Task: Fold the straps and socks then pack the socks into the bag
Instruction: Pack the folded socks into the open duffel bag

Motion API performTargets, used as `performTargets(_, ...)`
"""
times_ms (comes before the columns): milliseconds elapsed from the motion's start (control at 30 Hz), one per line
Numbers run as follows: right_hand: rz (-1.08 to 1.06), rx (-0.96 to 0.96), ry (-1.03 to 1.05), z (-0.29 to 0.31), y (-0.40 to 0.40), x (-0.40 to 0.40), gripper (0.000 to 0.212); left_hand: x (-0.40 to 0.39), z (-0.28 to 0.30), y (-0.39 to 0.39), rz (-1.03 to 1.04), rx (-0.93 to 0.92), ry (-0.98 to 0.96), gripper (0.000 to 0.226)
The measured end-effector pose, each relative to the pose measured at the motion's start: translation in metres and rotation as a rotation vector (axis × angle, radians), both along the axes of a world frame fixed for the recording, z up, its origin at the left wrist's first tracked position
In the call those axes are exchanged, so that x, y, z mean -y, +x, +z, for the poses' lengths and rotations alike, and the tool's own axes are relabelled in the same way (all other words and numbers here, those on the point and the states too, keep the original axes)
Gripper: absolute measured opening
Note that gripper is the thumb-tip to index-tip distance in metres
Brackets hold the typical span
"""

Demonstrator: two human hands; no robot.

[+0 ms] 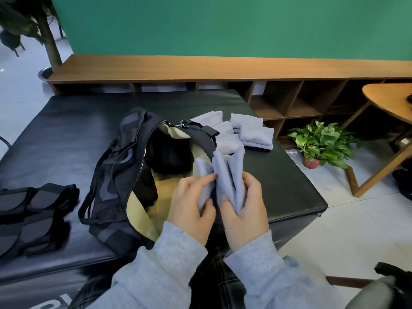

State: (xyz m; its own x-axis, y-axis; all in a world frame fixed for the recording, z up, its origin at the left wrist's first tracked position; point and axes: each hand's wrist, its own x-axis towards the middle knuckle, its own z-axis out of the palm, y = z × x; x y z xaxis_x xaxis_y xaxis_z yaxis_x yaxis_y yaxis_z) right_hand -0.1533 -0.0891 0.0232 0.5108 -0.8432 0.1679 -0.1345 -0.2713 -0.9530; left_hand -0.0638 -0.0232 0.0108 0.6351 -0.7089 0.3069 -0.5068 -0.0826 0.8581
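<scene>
A black bag [124,166] lies unzipped on the black padded bench [66,134], its tan lining and dark contents showing. Above its near right rim both hands hold light blue socks [225,175] bunched upright. My left hand [191,204] pinches the left folds between thumb and fingers. My right hand [245,206] grips the right folds. Several folded light blue socks [249,130] lie in a pile behind the bag. Folded black straps [33,210] lie at the bench's left edge.
A low wooden shelf unit [223,70] runs along the green wall. A potted green plant [321,141] stands on the tiled floor right of the bench, beside a wooden table [388,97]. A dark chair part [392,277] shows at bottom right.
</scene>
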Motion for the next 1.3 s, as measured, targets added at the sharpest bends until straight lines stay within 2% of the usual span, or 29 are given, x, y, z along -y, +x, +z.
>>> performTargets(167,0.075,0.035,0.03,-0.002,0.003,-0.006,0.04,-0.003,0.004,-0.005,-0.083,-0.329,-0.152,0.052)
performTargets(233,0.126,0.074,0.047,0.001,0.003,-0.01,0.04,-0.002,0.006,-0.004,-0.073,-0.401,-0.171,0.049)
performTargets(300,0.167,0.131,0.108,0.004,0.001,-0.012,0.049,-0.003,0.008,-0.002,-0.07,-0.396,-0.162,0.045)
performTargets(333,0.168,0.155,0.152,0.005,0.001,-0.011,0.046,-0.005,0.008,0.0,-0.069,-0.394,-0.152,0.043)
performTargets(433,0.088,0.17,0.242,0.008,0.002,-0.005,0.018,-0.008,0.005,0.004,-0.083,-0.414,-0.106,0.047)
performTargets(467,0.063,0.163,0.274,0.007,0.002,-0.002,0.016,-0.009,0.004,0.004,-0.092,-0.422,-0.093,0.046)
performTargets(633,0.049,0.196,0.404,0.002,0.005,0.001,0.025,-0.012,0.002,0.002,-0.136,-0.484,-0.069,0.05)
performTargets(867,0.057,0.228,0.387,0.0,0.005,-0.002,0.028,-0.015,0.004,0.003,-0.068,-0.468,-0.093,0.041)
performTargets(967,0.018,0.244,0.372,0.0,0.007,0.0,0.029,-0.02,0.004,0.007,0.008,-0.496,-0.138,0.054)
performTargets(1100,-0.002,0.187,0.373,-0.004,0.012,0.0,0.028,-0.024,0.003,0.011,0.107,-0.485,-0.122,0.057)
performTargets(1300,0.109,0.078,0.451,-0.009,0.024,-0.013,0.027,-0.028,0.004,0.017,0.082,-0.467,-0.041,0.054)
